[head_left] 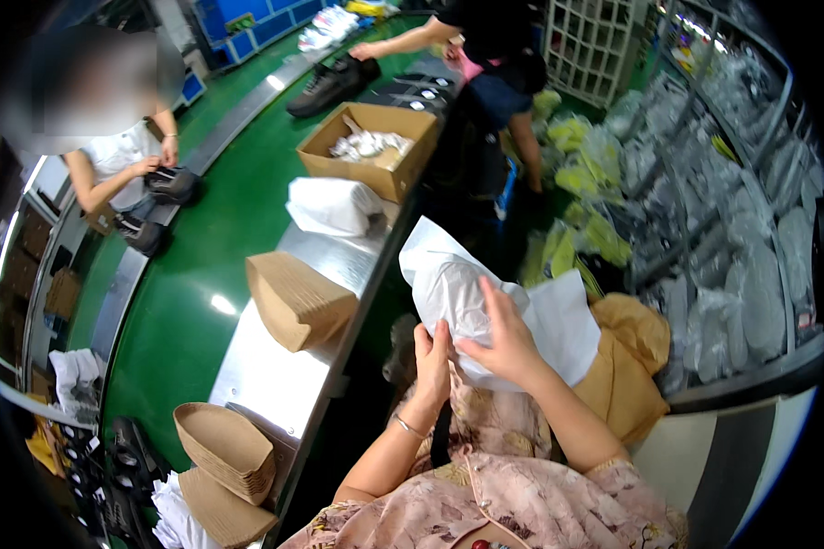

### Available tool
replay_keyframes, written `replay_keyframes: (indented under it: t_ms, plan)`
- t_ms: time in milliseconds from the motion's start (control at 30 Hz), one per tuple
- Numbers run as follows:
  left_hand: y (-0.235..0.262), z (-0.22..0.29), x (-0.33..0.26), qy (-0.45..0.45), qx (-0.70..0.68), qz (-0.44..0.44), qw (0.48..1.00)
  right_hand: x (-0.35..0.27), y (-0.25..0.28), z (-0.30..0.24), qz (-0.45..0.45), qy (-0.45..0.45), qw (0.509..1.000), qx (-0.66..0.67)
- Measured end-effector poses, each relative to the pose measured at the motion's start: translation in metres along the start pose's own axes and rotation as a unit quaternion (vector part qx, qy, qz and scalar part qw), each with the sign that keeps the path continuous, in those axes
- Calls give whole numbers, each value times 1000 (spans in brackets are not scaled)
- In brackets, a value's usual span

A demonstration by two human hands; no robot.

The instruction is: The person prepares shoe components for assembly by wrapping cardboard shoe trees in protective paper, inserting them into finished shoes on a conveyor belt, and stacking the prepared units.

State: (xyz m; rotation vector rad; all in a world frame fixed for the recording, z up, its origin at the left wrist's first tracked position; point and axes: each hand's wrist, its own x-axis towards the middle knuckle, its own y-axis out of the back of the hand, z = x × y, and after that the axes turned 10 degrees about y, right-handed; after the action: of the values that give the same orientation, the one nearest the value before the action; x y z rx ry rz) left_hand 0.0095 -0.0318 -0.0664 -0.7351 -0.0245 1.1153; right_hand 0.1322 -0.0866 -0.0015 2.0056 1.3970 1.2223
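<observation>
wrapped bundle point(453, 288) between left hand point(433, 371) and right hand point(504, 339). bench point(270, 389) left, box point(352, 174) on it, insert stack point(298, 306) nearer. rack point(751, 373) far right.

White paper point(453, 288), pink floral blouse point(531, 499), brown box point(352, 171)

A wide fisheye camera, the left one of a side-by-side pair on the person's head, looks down and forward past the wearer's shirt point(558, 499) at the lower edge. The left hand point(433, 368) and right hand point(508, 343) sit close, near mid-view; the worktop point(270, 375) slants away to the upper middle, and the rack point(751, 373) bends along the right rim.
</observation>
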Motion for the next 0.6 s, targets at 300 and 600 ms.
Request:
replay_keyframes:
  t_ms: [300,600]
  plan:
    - [3,32,-13,4,-52,-129,990,-15,-11,8,120,-249,743,609]
    - [-4,78,-34,130,-111,-285,943,1,15,-31,114,-220,678,692]
